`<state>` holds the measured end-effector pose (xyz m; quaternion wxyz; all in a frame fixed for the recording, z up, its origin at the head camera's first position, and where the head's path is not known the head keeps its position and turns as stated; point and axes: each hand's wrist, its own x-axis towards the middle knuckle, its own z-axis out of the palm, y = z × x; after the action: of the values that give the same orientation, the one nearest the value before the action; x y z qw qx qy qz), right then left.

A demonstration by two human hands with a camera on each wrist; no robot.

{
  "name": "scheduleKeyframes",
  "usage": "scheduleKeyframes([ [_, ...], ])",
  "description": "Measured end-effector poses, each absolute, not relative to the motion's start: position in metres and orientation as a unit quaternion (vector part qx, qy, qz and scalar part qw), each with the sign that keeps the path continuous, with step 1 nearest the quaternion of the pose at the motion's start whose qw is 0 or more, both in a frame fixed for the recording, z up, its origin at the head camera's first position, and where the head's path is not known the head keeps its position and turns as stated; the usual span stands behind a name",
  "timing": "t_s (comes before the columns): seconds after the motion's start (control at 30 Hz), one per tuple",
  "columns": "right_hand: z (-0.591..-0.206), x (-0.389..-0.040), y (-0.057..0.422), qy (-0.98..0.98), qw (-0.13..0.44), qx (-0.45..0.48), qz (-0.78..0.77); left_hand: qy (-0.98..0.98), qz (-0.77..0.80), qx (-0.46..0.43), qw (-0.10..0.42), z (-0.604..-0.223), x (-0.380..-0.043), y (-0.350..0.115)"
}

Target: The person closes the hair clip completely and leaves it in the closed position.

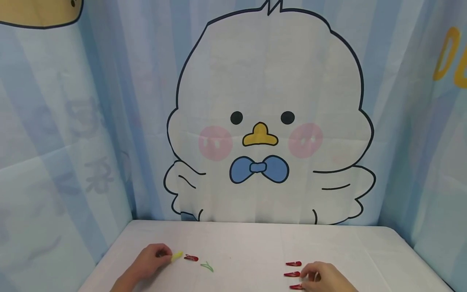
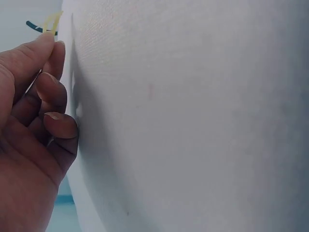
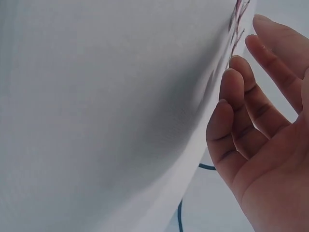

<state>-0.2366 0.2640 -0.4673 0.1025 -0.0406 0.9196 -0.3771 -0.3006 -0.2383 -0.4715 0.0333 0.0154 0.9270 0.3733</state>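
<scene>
Between thumb and forefinger my left hand pinches a yellow hair clip, whose open loop shows past the fingertips in the left wrist view. Just right of it on the table lie a red hair clip and a green hair clip. At the right, three red hair clips form a column: a top one, a middle one and a bottom one. My right hand is beside the lower two, thumb and forefinger apart; whether it touches them is unclear.
The white tabletop runs back to a striped curtain with a large cartoon chick on it. Curtain panels also hang along the left and right sides of the table.
</scene>
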Motion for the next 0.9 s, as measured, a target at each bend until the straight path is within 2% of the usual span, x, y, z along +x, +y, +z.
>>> scheduleKeyframes([
  [0.33, -0.459, -0.238, 0.261, 0.921, 0.088, -0.043, -0.377, 0.909, 0.416, -0.005, -0.012, -0.466, -0.296, -0.24],
  [0.53, -0.452, -0.236, 0.26, 0.92, 0.057, -0.064, -0.382, 0.905, 0.424, -0.015, -0.031, -0.462, -0.295, -0.233],
  [0.9, -0.447, -0.235, 0.241, 0.922, 0.007, -0.022, -0.387, 0.878, 0.474, -0.014, -0.06, -0.46, -0.285, -0.217],
])
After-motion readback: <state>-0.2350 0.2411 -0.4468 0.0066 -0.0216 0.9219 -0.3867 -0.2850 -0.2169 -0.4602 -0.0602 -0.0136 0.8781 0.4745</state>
